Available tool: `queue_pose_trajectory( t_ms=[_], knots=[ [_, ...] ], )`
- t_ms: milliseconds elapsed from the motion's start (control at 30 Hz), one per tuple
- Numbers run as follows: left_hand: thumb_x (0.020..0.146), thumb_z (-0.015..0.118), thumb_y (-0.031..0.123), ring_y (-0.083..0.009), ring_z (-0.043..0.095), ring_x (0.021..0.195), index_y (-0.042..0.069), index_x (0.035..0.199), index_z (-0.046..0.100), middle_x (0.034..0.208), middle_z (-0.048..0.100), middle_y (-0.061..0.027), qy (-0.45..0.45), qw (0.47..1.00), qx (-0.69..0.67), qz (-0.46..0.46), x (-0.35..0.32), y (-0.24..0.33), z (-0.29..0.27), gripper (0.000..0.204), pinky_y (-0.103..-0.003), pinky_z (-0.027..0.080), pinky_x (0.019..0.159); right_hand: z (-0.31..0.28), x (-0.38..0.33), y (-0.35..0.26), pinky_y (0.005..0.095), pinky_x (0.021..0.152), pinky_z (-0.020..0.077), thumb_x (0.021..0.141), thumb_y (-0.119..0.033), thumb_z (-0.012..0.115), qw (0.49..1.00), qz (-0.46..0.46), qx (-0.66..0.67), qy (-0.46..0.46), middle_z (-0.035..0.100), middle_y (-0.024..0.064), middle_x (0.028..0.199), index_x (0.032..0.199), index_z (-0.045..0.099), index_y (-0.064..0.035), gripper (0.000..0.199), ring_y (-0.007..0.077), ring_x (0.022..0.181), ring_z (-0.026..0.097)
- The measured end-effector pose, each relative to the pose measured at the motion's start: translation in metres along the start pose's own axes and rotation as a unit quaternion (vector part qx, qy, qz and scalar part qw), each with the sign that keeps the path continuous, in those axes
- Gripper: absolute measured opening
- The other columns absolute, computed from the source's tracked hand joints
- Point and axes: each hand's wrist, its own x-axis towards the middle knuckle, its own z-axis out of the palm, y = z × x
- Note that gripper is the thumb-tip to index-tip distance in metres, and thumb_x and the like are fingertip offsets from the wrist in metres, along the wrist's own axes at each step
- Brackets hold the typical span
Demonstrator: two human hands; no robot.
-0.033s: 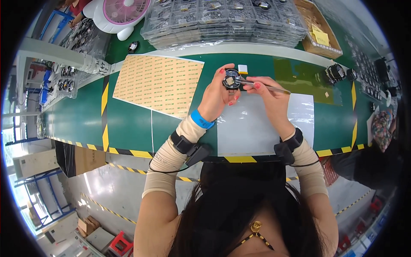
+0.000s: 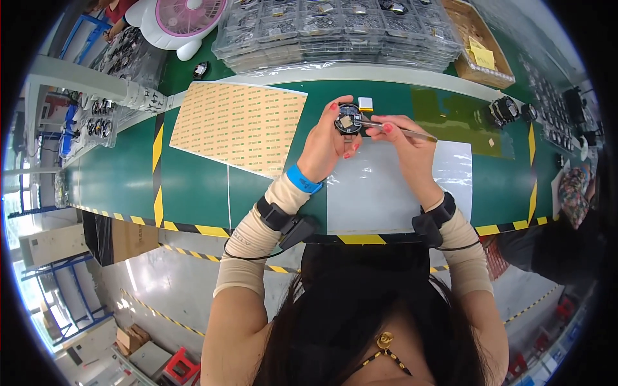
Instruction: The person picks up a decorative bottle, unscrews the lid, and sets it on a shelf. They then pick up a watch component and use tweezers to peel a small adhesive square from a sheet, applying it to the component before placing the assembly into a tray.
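Note:
My left hand (image 2: 320, 147) is closed around a round black watch case (image 2: 348, 110), raised over the bench with its open face up. Inside the case, electronic parts and a small tan square piece show. My right hand (image 2: 412, 147) pinches a pair of metal tweezers (image 2: 417, 134), whose tips reach the case's right side. Whether the tips grip anything is too small to tell. Just beyond the case lies a white block with a yellow edge (image 2: 365, 103), possibly a battery. Beneath my hands a pale translucent sheet (image 2: 367, 196) covers part of the green bench (image 2: 194, 193).
Left of my hands lies a tan sheet of printed stickers (image 2: 238, 125). A yellow-green film (image 2: 450, 116) and a black round stack of parts (image 2: 503, 110) are on the right. Clear trays (image 2: 335, 55), a pink-and-white fan (image 2: 187, 16) and a cardboard box (image 2: 486, 72) stand at the back.

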Motion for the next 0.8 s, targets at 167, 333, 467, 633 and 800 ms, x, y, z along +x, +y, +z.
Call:
queue_pose_trajectory(
  t_ms=[167,333,467,633,800],
  knots=[
    [0.095,0.029,0.038,-0.0164,0.045,0.063,0.008,0.124,0.035,0.099,0.053,-0.0089,-0.007,1.0,-0.02,-0.013,-0.001,-0.001,-0.001,0.042,-0.026,0.032,0.05,-0.003,0.002,0.002,0.0308,0.068,0.0537,0.089,-0.008,0.051,0.993,0.07,0.089,0.023,0.061,0.0226,0.097,0.103,0.057,0.008,0.022,0.0261,0.077,0.065],
    [0.095,0.029,0.04,-0.0152,0.047,0.064,0.007,0.125,0.033,0.096,0.054,-0.0109,-0.02,0.999,-0.032,-0.009,0.0,-0.001,-0.002,0.045,-0.025,0.035,0.05,-0.002,0.002,0.007,0.0306,0.068,0.0537,0.089,-0.008,0.051,0.99,0.087,0.11,0.018,0.061,0.0224,0.097,0.103,0.057,0.0079,0.022,0.0265,0.077,0.065],
    [0.095,0.028,0.039,-0.0154,0.047,0.064,0.007,0.125,0.033,0.096,0.054,-0.011,-0.02,0.999,-0.029,-0.008,0.001,-0.001,-0.002,0.044,-0.025,0.034,0.05,-0.005,0.004,0.004,0.0295,0.069,0.0535,0.089,-0.01,0.051,0.983,0.121,0.137,0.021,0.061,0.0212,0.097,0.107,0.054,0.0073,0.025,0.0251,0.078,0.064],
    [0.095,0.027,0.034,-0.0165,0.049,0.065,0.005,0.125,0.034,0.106,0.055,-0.0143,-0.043,0.998,-0.035,-0.019,0.004,0.0,-0.003,0.042,-0.025,0.036,0.05,-0.03,0.024,-0.018,0.0277,0.074,0.0521,0.091,-0.012,0.05,0.961,0.061,0.215,0.162,0.061,0.0167,0.098,0.113,0.048,0.0053,0.029,0.0213,0.083,0.063],
    [0.094,0.027,0.027,-0.0164,0.049,0.063,0.003,0.129,0.033,0.116,0.053,-0.0172,-0.05,0.998,-0.001,-0.034,0.003,-0.001,-0.009,0.042,-0.024,0.038,0.052,-0.107,0.097,-0.031,0.0283,0.083,0.0478,0.091,-0.016,0.051,0.924,-0.154,0.166,0.308,0.06,0.0108,0.096,0.114,0.048,0.0039,0.031,0.0202,0.095,0.059]
  ],
)
